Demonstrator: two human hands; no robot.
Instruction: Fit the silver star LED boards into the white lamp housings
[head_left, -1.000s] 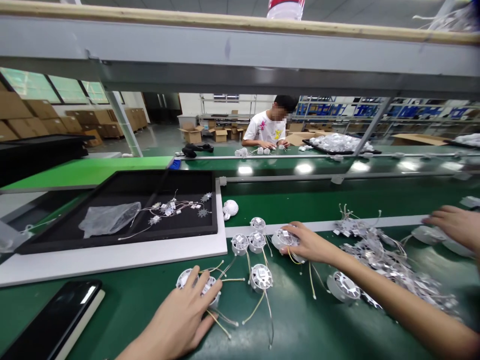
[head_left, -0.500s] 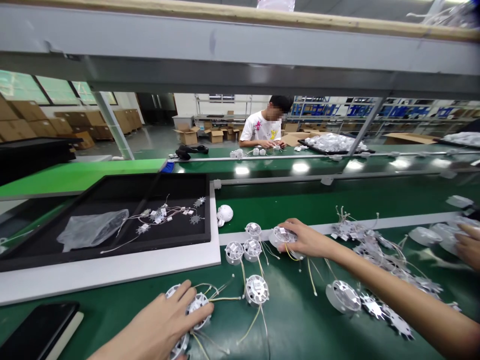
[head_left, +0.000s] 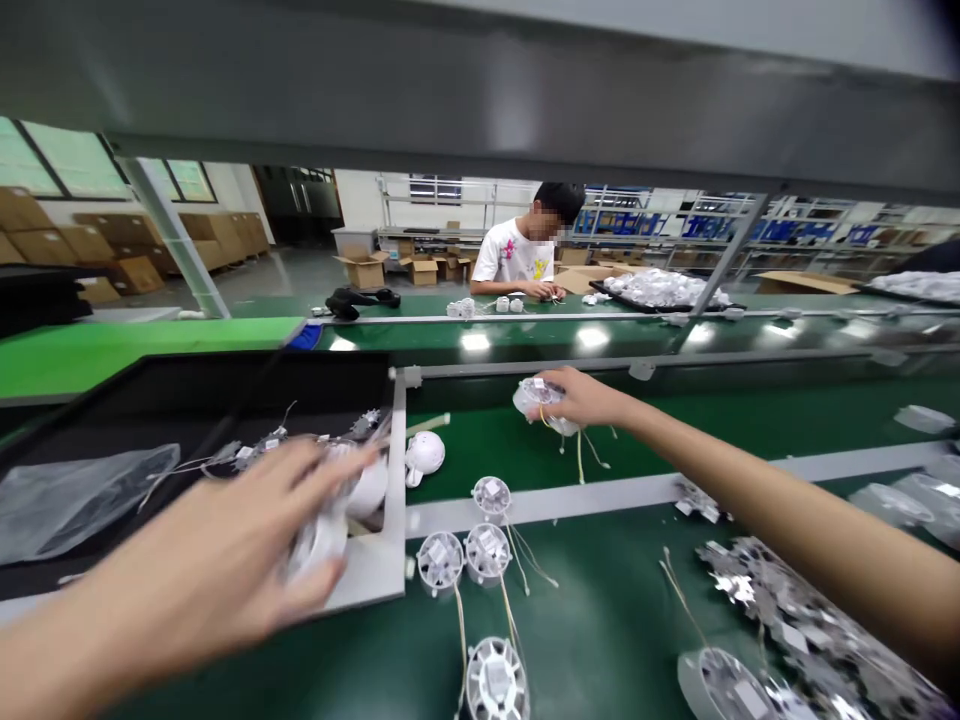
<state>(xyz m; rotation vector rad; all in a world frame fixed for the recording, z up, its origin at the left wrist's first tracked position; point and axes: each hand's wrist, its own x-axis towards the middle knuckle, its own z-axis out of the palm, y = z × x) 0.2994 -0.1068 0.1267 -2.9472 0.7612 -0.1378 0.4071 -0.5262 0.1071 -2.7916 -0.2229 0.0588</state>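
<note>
My left hand is blurred over the black tray's white edge, its fingers closed around white round LED housings; how many is hard to tell. My right hand reaches across the green conveyor belt and grips a clear round housing trailing yellow wires. Several round white LED modules with wire leads lie on the lower belt between my hands. A heap of star-shaped metal boards with wires lies under my right forearm, to the right.
A black tray on a white board holds a clear plastic bag and wired boards. A white dome sits next to it. Across the belts, a co-worker works beside a heap of white parts. Cardboard boxes stand behind.
My left hand has lifted its housings and moved up and left over the tray's edge. My right hand has carried its housing farther away, across the white strip. The view has tilted down.
</note>
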